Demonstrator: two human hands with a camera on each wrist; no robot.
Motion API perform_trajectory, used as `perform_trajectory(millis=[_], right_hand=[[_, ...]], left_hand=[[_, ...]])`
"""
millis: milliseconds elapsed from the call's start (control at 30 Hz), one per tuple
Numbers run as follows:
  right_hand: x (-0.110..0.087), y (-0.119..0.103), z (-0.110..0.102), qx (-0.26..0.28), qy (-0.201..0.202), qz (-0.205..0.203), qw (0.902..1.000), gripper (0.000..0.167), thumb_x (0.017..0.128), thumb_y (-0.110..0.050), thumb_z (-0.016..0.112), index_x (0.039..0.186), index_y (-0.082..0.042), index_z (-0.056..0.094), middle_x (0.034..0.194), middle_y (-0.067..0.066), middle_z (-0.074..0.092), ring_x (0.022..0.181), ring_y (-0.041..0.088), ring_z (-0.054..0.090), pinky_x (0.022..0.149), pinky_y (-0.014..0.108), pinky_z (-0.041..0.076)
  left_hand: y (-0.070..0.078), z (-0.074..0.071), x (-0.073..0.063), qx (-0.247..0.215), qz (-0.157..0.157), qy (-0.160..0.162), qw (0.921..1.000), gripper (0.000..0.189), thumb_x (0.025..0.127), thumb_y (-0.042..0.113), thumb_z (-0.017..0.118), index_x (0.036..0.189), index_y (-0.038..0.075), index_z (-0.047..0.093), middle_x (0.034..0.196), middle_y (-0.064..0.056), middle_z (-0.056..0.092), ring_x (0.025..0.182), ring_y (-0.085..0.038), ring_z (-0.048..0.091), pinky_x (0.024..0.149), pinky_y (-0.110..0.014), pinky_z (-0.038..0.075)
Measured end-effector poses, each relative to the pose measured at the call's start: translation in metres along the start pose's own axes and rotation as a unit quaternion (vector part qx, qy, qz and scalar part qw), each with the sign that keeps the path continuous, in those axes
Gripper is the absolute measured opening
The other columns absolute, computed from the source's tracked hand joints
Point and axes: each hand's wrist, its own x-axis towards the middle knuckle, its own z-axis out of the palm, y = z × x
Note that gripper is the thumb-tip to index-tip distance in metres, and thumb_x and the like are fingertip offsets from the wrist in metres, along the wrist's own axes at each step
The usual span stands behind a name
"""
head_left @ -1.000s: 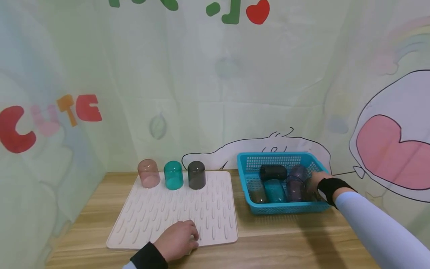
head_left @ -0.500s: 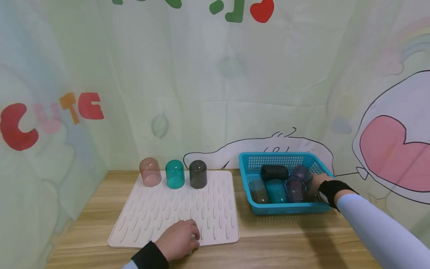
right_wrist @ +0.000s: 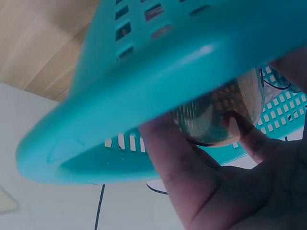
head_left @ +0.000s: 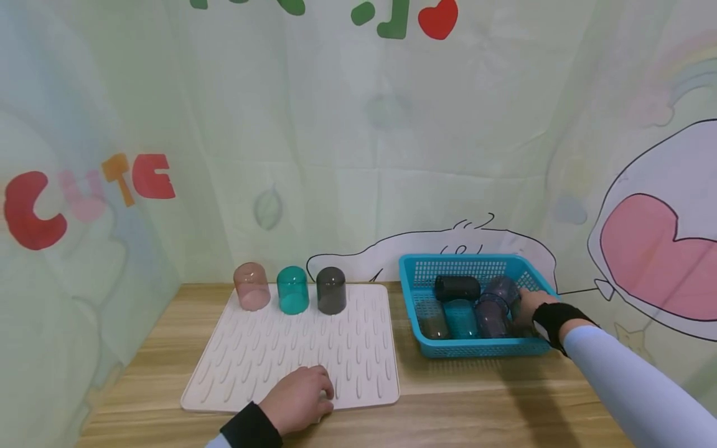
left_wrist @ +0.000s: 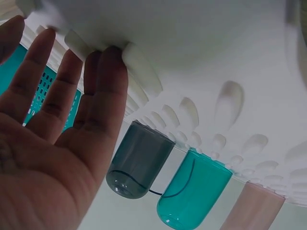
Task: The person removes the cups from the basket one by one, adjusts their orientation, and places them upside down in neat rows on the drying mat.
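- Hands well apart: left at the mat, right in the basket.
- Left hand (head_left: pixel 299 398): fingers loosely extended, touching the mat's near edge, gripping nothing. Black wristband (head_left: pixel 251 428).
- Wood-grain desk (head_left: pixel 459 404) under everything.
- White mat (head_left: pixel 269 354) at left on the desk, raised oval ridges all over.
- Blue basket (head_left: pixel 484 350) to the right of the mat, perforated walls.
- Right hand (head_left: pixel 529 306): reaching over the basket's right side, fingers wrapped round a clear brownish cup (right_wrist: pixel 208 120), which is inside the basket. Light blue sleeve (head_left: pixel 633 379).
- Left of that hand in the basket: brownish cup (head_left: pixel 432 325), teal cup (head_left: pixel 460 318), purplish cup (head_left: pixel 493 320) along the front; black cup (head_left: pixel 456 288) on its side and another purplish cup (head_left: pixel 502 288) behind.
- Mat's far edge, left to right: pink cup (head_left: pixel 252 287), green cup (head_left: pixel 292 290), grey cup (head_left: pixel 331 290). All rounded end up, spaced apart.
- Back: pale printed curtain (head_left: pixel 330 211), red heart at top.
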Motion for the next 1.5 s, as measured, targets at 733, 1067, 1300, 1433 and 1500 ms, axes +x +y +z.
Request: perform_trajectory(millis=[733, 1067, 1300, 1433, 1500], right_hand=[[-0.028, -0.02, -0.026, 0.029, 0.05, -0.026, 0.998, 0.084, 0.088, -0.024, 0.077, 0.152, 0.005, 0.03, 0.142, 0.047, 0.032, 0.12, 0.062, 0.049, 0.086, 0.069, 0.052], [-0.048, -0.037, -0.039, 0.032, 0.064, -0.042, 0.9965, 0.078, 0.091, -0.026, 0.073, 0.15, 0.004, 0.031, 0.132, 0.043, 0.037, 0.102, 0.05, 0.057, 0.083, 0.064, 0.054], [-0.045, -0.042, -0.046, 0.036, 0.071, -0.047, 0.9958, 0.079, 0.093, -0.031, 0.072, 0.151, 0.001, 0.03, 0.133, 0.042, 0.037, 0.093, 0.044, 0.058, 0.074, 0.054, 0.056], [-0.051, -0.048, -0.052, 0.047, 0.074, -0.055, 0.9946, 0.077, 0.094, -0.031, 0.07, 0.151, 0.001, 0.029, 0.132, 0.042, 0.036, 0.091, 0.043, 0.058, 0.071, 0.05, 0.056], [-0.051, -0.05, -0.053, 0.053, 0.081, -0.062, 0.9934, 0.077, 0.094, -0.031, 0.069, 0.151, 0.0, 0.028, 0.13, 0.041, 0.035, 0.091, 0.045, 0.057, 0.071, 0.051, 0.056]], left_hand=[[0.0, 0.0, 0.0, -0.003, -0.001, 0.002, 1.0, 0.007, 0.087, 0.025, 0.078, 0.087, 0.019, 0.075, 0.091, 0.008, 0.063, 0.076, -0.009, 0.052, 0.077, -0.035, 0.054], [-0.001, 0.0, 0.002, -0.004, -0.006, -0.003, 1.0, 0.007, 0.087, 0.026, 0.077, 0.087, 0.019, 0.075, 0.091, 0.008, 0.062, 0.076, -0.009, 0.051, 0.078, -0.035, 0.054], [-0.001, 0.0, 0.001, -0.001, 0.001, 0.001, 1.0, 0.007, 0.087, 0.025, 0.077, 0.086, 0.019, 0.075, 0.09, 0.009, 0.062, 0.076, -0.009, 0.052, 0.078, -0.036, 0.055], [-0.002, 0.0, 0.002, -0.002, 0.0, -0.002, 1.0, 0.007, 0.087, 0.026, 0.077, 0.086, 0.019, 0.075, 0.09, 0.009, 0.062, 0.076, -0.008, 0.053, 0.08, -0.037, 0.055], [-0.002, 0.0, 0.002, -0.002, -0.002, -0.005, 1.0, 0.007, 0.087, 0.026, 0.077, 0.086, 0.02, 0.075, 0.09, 0.009, 0.062, 0.076, -0.008, 0.053, 0.081, -0.038, 0.056]])
